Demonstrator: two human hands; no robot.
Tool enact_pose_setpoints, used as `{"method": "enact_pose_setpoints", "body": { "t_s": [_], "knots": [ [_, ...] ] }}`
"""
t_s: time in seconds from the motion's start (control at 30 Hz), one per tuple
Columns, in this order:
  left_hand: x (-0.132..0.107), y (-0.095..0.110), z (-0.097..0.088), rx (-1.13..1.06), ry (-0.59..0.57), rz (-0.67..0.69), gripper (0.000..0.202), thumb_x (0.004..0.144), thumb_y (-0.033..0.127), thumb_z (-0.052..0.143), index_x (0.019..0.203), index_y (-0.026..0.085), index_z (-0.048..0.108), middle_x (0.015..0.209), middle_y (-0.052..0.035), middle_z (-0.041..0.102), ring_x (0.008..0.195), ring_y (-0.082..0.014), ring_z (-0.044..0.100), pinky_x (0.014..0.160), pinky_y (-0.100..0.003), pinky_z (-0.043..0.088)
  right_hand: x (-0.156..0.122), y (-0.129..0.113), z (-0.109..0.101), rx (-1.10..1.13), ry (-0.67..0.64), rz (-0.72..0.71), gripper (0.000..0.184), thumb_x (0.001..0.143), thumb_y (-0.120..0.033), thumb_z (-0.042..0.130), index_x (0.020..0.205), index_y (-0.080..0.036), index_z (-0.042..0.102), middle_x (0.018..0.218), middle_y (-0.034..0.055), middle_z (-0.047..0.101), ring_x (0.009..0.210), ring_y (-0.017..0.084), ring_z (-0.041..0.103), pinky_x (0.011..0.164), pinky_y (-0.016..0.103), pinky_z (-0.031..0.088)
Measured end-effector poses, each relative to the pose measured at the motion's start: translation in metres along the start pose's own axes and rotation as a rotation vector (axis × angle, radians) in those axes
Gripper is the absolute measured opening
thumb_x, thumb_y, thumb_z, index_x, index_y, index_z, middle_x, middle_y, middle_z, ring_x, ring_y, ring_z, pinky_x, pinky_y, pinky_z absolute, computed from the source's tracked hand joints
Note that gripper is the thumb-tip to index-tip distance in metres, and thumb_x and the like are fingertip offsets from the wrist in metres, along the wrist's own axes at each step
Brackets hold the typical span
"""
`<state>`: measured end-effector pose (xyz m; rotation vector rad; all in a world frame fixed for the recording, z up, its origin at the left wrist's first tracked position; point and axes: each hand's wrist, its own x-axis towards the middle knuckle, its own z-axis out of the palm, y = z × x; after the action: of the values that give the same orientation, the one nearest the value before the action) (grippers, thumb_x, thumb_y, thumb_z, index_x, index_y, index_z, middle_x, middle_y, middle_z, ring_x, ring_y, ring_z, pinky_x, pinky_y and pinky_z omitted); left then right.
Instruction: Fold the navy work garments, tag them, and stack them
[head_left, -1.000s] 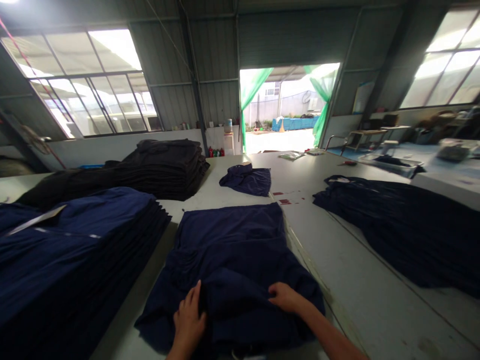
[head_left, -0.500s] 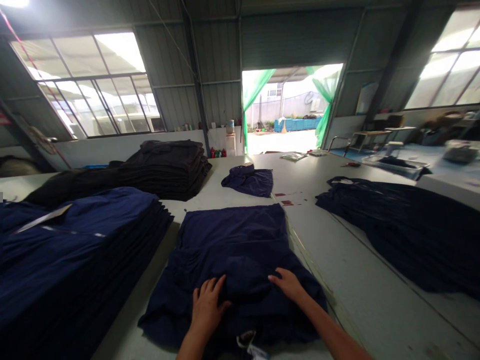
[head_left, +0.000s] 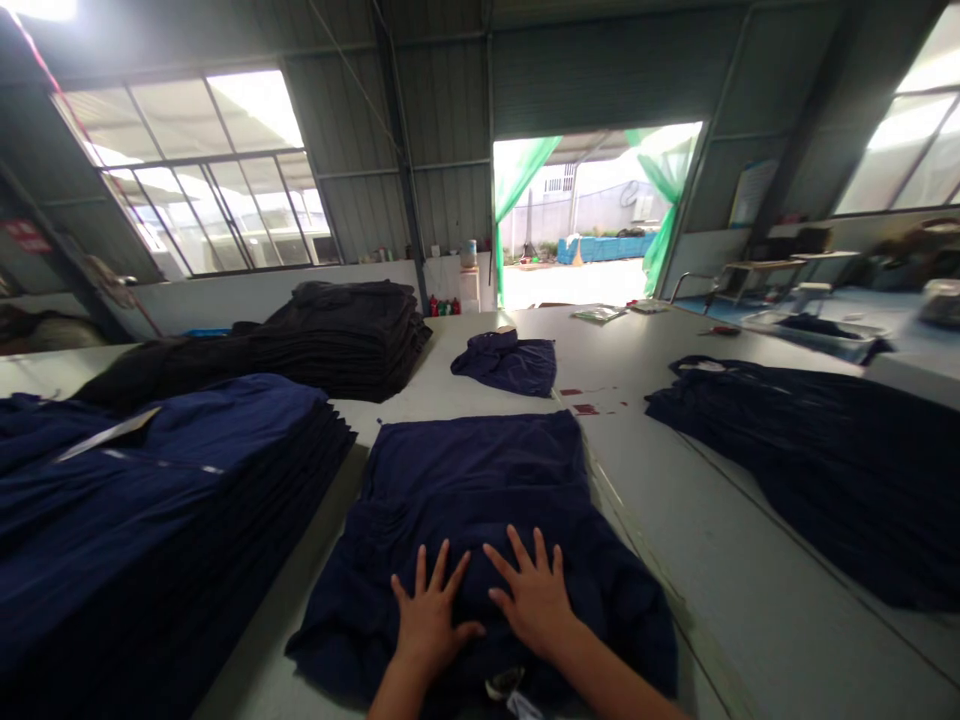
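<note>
On the left of the pale grey work table (head_left: 720,570) we see a tall stack of folded navy blue cloth (head_left: 150,500). A lower stack of folded black cloth (head_left: 330,335) lies beyond it, farther off. In the near middle the dark navy blue garment (head_left: 480,465) lies flat on the table, just right of the navy stack. Its long axis runs from near to far. Its straight, smooth edge points away from us toward the open doorway (head_left: 585,230), and its rumpled end lies nearest us. Our left hand (head_left: 429,620) rests palm down on that near end, fingers spread wide and pinching nothing. Our right hand (head_left: 534,598) lies just beside it, likewise flat with fingers fanned out, the two thumbs close together. Beyond the garment sits a small crumpled navy piece (head_left: 508,362), with small red marks (head_left: 585,408) to its right. On the right, well apart, a wide dark navy cloth (head_left: 810,460) is spread out.
</note>
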<state>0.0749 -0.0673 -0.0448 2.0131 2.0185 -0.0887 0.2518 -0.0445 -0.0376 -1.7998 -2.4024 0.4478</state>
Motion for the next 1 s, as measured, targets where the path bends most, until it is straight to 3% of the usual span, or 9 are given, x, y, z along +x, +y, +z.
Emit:
{"method": "enact_pose_setpoints", "body": {
  "t_s": [0.07, 0.13, 0.3, 0.37, 0.47, 0.67, 0.83, 0.93, 1.0],
  "knots": [
    [0.0, -0.005, 0.009, 0.002, -0.12, -0.059, 0.084, 0.063, 0.055, 0.054, 0.135, 0.044, 0.01, 0.149, 0.0088, 0.002, 0.132, -0.0402, -0.009, 0.094, -0.073, 0.001, -0.002, 0.005, 0.015, 0.003, -0.085, 0.002, 0.053, 0.079, -0.055, 0.042, 0.13, -0.049, 0.028, 0.148, -0.0037, 0.013, 0.132, 0.04, 0.001, 0.098, 0.064, 0.002],
    [0.002, -0.01, 0.012, -0.001, -0.165, -0.057, 0.082, 0.063, 0.063, 0.05, 0.134, 0.044, 0.015, 0.149, 0.0083, 0.007, 0.131, -0.0423, -0.007, 0.094, -0.073, -0.003, -0.002, 0.008, 0.021, -0.002, -0.138, 0.017, 0.054, 0.078, -0.058, 0.04, 0.13, -0.049, 0.028, 0.148, -0.0024, 0.012, 0.131, 0.041, -0.002, 0.098, 0.065, 0.0],
    [0.019, -0.017, 0.001, 0.068, 0.083, 0.012, 0.061, 0.071, 0.066, 0.038, 0.129, 0.048, 0.029, 0.148, 0.0103, 0.011, 0.133, -0.0371, -0.011, 0.095, -0.068, -0.012, 0.009, 0.007, 0.011, -0.078, -0.039, 0.052, 0.056, 0.077, -0.065, 0.035, 0.13, -0.049, 0.026, 0.149, -0.0031, 0.008, 0.129, 0.043, -0.008, 0.094, 0.067, -0.01],
    [0.027, -0.021, 0.0, 0.051, 0.063, -0.066, 0.059, 0.073, 0.064, 0.037, 0.129, 0.051, 0.024, 0.148, 0.0113, 0.006, 0.131, -0.0404, -0.012, 0.092, -0.073, -0.006, 0.016, 0.011, 0.012, -0.089, -0.044, 0.08, 0.056, 0.077, -0.067, 0.033, 0.13, -0.05, 0.026, 0.149, -0.0042, 0.009, 0.129, 0.044, -0.008, 0.092, 0.068, -0.011],
    [0.034, -0.027, 0.007, 0.027, -0.006, -0.196, 0.061, 0.074, 0.063, 0.036, 0.13, 0.052, 0.014, 0.149, 0.0091, 0.001, 0.13, -0.0434, -0.011, 0.087, -0.077, 0.003, 0.025, 0.024, 0.021, -0.07, -0.079, 0.106, 0.055, 0.077, -0.067, 0.032, 0.13, -0.052, 0.023, 0.149, -0.0061, 0.007, 0.129, 0.044, -0.008, 0.091, 0.071, -0.01],
    [0.017, -0.024, 0.02, 0.044, -0.061, -0.222, 0.063, 0.073, 0.063, 0.037, 0.13, 0.051, 0.014, 0.149, 0.0062, -0.003, 0.13, -0.0438, -0.011, 0.087, -0.076, 0.006, 0.008, 0.043, 0.031, -0.046, -0.108, 0.076, 0.056, 0.077, -0.064, 0.036, 0.13, -0.052, 0.022, 0.149, -0.0068, 0.006, 0.129, 0.044, -0.009, 0.091, 0.072, -0.006],
    [-0.005, -0.004, 0.001, 0.073, -0.221, -0.226, 0.07, 0.066, 0.043, 0.055, 0.129, 0.05, 0.025, 0.149, 0.0029, 0.012, 0.13, -0.0463, 0.006, 0.085, -0.078, 0.006, -0.011, 0.037, 0.011, -0.037, -0.206, 0.128, 0.05, 0.075, -0.056, 0.047, 0.124, -0.05, 0.039, 0.146, -0.0012, 0.024, 0.128, 0.046, 0.013, 0.091, 0.073, 0.008],
    [0.005, 0.008, -0.016, 0.114, -0.072, -0.2, 0.057, 0.075, 0.035, 0.044, 0.131, 0.039, 0.032, 0.144, -0.0025, 0.028, 0.132, -0.0369, 0.016, 0.094, -0.072, 0.004, 0.006, 0.031, 0.0, -0.052, -0.077, 0.103, 0.048, 0.079, -0.054, 0.042, 0.125, -0.043, 0.042, 0.143, 0.0036, 0.03, 0.13, 0.039, 0.018, 0.097, 0.066, 0.011],
    [0.021, 0.008, -0.019, 0.11, 0.057, -0.129, 0.052, 0.082, 0.037, 0.033, 0.133, 0.041, 0.026, 0.147, 0.0026, 0.02, 0.135, -0.0317, 0.009, 0.099, -0.067, 0.002, 0.025, 0.036, -0.001, -0.069, 0.042, 0.018, 0.048, 0.081, -0.055, 0.037, 0.128, -0.045, 0.036, 0.147, -0.0006, 0.022, 0.133, 0.036, 0.008, 0.099, 0.065, 0.004]
  ]
}}
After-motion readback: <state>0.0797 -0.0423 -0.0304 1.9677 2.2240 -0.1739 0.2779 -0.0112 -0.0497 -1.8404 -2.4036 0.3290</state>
